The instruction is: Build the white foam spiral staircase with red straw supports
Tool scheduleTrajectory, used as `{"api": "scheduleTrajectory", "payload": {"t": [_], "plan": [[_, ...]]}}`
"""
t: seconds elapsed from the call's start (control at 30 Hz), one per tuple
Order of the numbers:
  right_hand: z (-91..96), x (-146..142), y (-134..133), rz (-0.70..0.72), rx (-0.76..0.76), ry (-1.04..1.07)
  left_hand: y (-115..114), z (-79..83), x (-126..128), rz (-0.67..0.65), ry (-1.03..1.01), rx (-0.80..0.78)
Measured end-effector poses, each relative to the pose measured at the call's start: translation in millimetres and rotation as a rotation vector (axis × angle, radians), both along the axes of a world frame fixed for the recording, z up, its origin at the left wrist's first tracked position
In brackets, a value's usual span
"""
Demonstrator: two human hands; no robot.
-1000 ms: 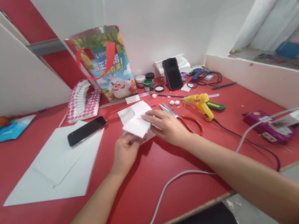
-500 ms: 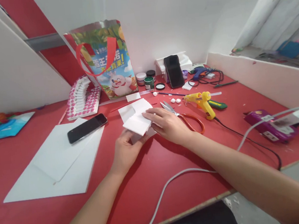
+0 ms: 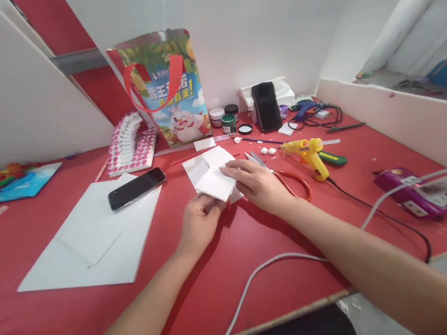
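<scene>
Between my hands is a small white foam-board piece [image 3: 216, 183], tilted, with a second white panel joined behind it. My left hand [image 3: 201, 218] grips its lower front edge, thumb and fingers closed around it. On its right side my right hand [image 3: 259, 182] holds the piece, fingertips resting on the top. Beneath lies a flat white sheet [image 3: 192, 172], partly hidden by the piece. Scissors with orange handles [image 3: 295, 181] lie just beyond my right hand, blades partly open. A yellow hot glue gun [image 3: 308, 153] rests on its side to the right.
On the left, a black phone [image 3: 137, 188] lies on white boards [image 3: 110, 270]. Behind stand a colourful bag [image 3: 179, 103], a tissue pack [image 3: 134, 150], paint jars [image 3: 228, 124] and an upright phone [image 3: 267, 107]. A purple box [image 3: 410, 193] and a pale cable [image 3: 258, 271] are nearer.
The view has shifted slightly, so everything appears a little further right. Both hands keep hold of the white piece, whose tilt has changed very little.
</scene>
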State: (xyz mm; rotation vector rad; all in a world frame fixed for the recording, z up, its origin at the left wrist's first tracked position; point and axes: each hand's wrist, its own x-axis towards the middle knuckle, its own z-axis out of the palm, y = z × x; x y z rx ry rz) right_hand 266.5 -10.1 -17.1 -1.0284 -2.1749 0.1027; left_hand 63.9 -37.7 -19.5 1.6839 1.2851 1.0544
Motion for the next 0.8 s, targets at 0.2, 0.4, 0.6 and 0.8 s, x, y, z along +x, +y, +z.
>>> {"api": "scheduleTrajectory", "payload": {"t": [0.2, 0.4, 0.6, 0.8], "plan": [[-0.6, 2, -1, 0.004, -0.023, 0.006, -1, 3.4, 3, 0.013, 0.009, -0.015], [-3.7, 1, -2, -0.008, -0.016, 0.004, -9, 20.7, -8, -0.006, 0.025, -0.228], [38.2, 3, -14, -0.192, -0.118, -0.211, -25, 35.3, -18, -0.171, -0.083, -0.484], [79.8, 23, -41, -0.580, -0.565, -0.692, -39, 43.2, -14, -0.236, -0.253, -0.466]]}}
